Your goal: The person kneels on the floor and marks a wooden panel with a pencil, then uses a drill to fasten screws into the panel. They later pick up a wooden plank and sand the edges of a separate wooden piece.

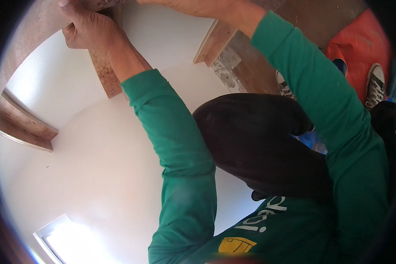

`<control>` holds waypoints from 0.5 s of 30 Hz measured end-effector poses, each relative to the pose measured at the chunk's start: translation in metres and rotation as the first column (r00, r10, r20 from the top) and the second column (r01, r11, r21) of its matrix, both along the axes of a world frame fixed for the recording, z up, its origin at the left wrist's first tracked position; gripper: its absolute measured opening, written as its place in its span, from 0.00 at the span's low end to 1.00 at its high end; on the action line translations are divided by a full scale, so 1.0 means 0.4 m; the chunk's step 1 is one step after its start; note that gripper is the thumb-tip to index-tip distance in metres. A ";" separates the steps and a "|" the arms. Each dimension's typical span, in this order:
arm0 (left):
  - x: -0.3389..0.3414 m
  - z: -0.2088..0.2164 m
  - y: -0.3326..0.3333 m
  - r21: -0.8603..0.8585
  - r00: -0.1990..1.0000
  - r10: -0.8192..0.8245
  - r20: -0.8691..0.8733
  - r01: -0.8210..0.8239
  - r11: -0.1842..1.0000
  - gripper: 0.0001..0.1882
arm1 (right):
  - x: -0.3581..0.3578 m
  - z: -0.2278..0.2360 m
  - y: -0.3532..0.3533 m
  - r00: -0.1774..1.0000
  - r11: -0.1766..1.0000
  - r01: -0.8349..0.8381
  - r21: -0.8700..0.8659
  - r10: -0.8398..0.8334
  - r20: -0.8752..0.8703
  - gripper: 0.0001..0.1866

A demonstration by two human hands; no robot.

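Note:
My left hand (92, 30) is at the upper left, its fingers curled and closed against a long pinkish-brown wooden board (35, 37) that bends along the upper left rim. Whatever lies inside the fingers is hidden. Just below this hand, a rough brown wooden strip (105, 77) runs down the white surface. At the top edge my right hand (180, 4) reaches leftward toward the same board; the picture cuts off most of it, so its grip is unclear. Green sleeves cover both forearms.
Another wooden piece (215, 42) juts from the white surface (97, 145), and a curved one (24, 123) sits at the left. Bright light enters by a frame (53, 226). My bent knee (251, 127) is in black trousers. Right: red cloth (361, 44) and a canvas sneaker (375, 86).

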State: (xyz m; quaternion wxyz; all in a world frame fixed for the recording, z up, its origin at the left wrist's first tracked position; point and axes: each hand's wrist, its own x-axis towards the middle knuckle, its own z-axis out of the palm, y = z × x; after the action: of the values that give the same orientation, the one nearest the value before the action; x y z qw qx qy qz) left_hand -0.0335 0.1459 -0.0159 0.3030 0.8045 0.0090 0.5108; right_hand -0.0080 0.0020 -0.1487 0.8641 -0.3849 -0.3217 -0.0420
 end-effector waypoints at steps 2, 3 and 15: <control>0.000 0.000 0.001 0.006 1.000 -0.012 0.002 0.012 1.000 0.37 | -0.004 0.004 0.002 0.999 0.997 0.039 0.067 -0.040 0.009 0.08; 0.000 -0.001 0.001 0.004 1.000 -0.025 -0.005 0.025 1.000 0.37 | -0.008 0.003 0.002 0.998 0.993 0.057 0.100 -0.058 0.011 0.08; 0.002 0.001 0.023 0.056 0.999 -0.050 0.009 0.050 0.997 0.41 | -0.012 0.007 0.001 0.999 0.990 0.032 0.136 -0.030 -0.021 0.08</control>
State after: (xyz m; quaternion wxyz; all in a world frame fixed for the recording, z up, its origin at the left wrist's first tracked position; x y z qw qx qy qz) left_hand -0.0328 0.1551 -0.0154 0.2933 0.8098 -0.0270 0.5074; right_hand -0.0128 0.0022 -0.1460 0.8907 -0.3302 -0.3037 -0.0736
